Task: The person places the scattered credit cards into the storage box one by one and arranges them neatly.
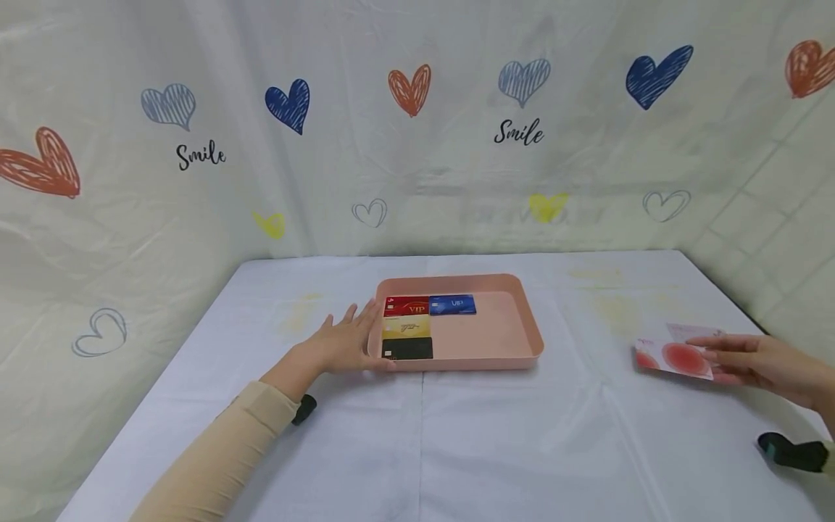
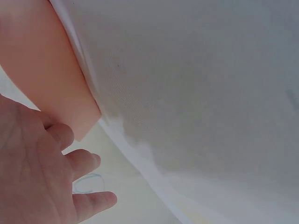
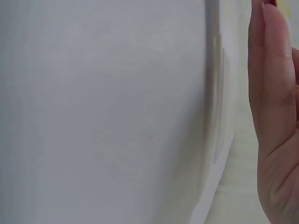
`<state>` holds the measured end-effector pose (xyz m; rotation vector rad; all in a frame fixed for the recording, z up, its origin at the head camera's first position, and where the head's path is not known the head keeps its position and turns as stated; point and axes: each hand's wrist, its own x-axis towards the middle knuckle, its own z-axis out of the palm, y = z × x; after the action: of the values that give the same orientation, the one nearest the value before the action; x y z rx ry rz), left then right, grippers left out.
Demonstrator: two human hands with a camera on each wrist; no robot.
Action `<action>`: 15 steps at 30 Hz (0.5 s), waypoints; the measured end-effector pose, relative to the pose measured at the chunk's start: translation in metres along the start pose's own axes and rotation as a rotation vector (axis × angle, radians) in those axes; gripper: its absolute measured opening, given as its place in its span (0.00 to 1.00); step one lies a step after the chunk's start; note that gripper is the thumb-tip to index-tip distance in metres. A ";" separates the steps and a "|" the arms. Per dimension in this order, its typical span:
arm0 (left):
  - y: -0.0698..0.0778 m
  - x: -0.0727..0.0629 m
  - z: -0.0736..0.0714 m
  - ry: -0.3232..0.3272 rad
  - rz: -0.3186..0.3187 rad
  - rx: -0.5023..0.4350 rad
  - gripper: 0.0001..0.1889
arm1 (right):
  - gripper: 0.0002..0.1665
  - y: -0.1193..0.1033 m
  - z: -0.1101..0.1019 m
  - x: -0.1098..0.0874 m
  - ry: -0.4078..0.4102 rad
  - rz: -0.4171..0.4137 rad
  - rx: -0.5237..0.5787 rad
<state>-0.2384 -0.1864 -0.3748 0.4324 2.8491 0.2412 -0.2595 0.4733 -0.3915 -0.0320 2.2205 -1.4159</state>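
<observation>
My left hand [image 1: 342,344] rests against the left side of a pink tray [image 1: 530,330], its fingers spread; the left wrist view shows the same hand beside the tray's wall [image 2: 51,70]. Inside the tray's left part, a red VIP card [image 1: 406,305], a gold card [image 1: 406,328] and a black card [image 1: 407,349] form a column. A blue VIP card [image 1: 453,304] lies to the right of the red one. Over at the right, my right hand [image 1: 759,362] pinches a white card with red circles [image 1: 681,359]. In the right wrist view that card is hidden.
A pale pink card [image 1: 695,332] shows just behind the held card. White cloth covers the table [image 1: 496,442]. A curtain printed with hearts [image 1: 411,159] hangs behind it. Black wrist devices show below the left wrist and the right wrist [image 1: 792,453].
</observation>
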 end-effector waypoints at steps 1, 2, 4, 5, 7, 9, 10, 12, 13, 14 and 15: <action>0.000 0.000 0.000 0.002 0.002 -0.001 0.66 | 0.26 -0.001 0.000 0.000 -0.015 -0.036 0.017; 0.000 0.000 0.001 0.002 0.001 -0.001 0.66 | 0.27 -0.002 0.000 0.001 -0.026 -0.071 0.035; -0.001 0.000 0.001 0.005 0.005 -0.001 0.66 | 0.30 -0.005 0.000 0.002 -0.041 -0.135 0.052; -0.001 0.001 0.001 0.008 0.008 -0.001 0.66 | 0.30 -0.007 0.001 0.003 -0.039 -0.159 0.069; -0.001 0.001 0.002 0.013 0.011 -0.002 0.66 | 0.30 -0.011 0.002 0.005 -0.042 -0.200 0.106; -0.002 0.000 0.002 0.015 0.012 0.002 0.66 | 0.30 -0.015 0.004 0.008 -0.041 -0.229 0.151; -0.002 0.000 0.002 0.014 0.012 0.000 0.66 | 0.30 -0.017 0.006 0.009 -0.033 -0.243 0.179; -0.002 0.000 0.002 0.014 0.013 0.001 0.66 | 0.29 -0.020 0.011 0.011 -0.023 -0.271 0.252; -0.002 0.000 0.002 0.014 0.014 0.001 0.66 | 0.29 -0.022 0.013 0.012 -0.012 -0.286 0.283; -0.002 0.000 0.002 0.014 0.015 0.001 0.65 | 0.29 -0.024 0.016 0.013 -0.004 -0.299 0.310; -0.001 0.000 0.002 0.014 0.015 0.000 0.65 | 0.28 -0.026 0.019 0.013 0.007 -0.311 0.338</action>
<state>-0.2381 -0.1876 -0.3766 0.4541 2.8605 0.2473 -0.2692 0.4414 -0.3814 -0.2659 2.0144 -1.9449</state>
